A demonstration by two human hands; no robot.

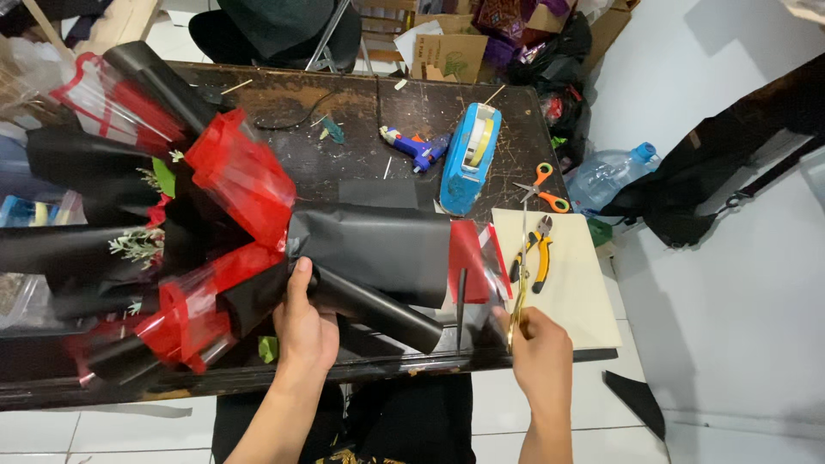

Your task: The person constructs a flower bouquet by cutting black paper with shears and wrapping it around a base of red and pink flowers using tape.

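our left hand (307, 331) grips the bouquet (185, 249) at its black paper wrap (378, 253) on the table (361, 120); our right hand (540, 344) closes on gold scissors (519, 292); layers look mostly wrapped, trimming seemingly remains.

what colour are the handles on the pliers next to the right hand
Yellow and black, seen in the head view: the pliers lie on the cream board.

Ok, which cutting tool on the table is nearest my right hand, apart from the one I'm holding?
The yellow-handled pliers, lying on the cream board just above your right hand. The orange-handled scissors lie farther up, by the blue tape dispenser.
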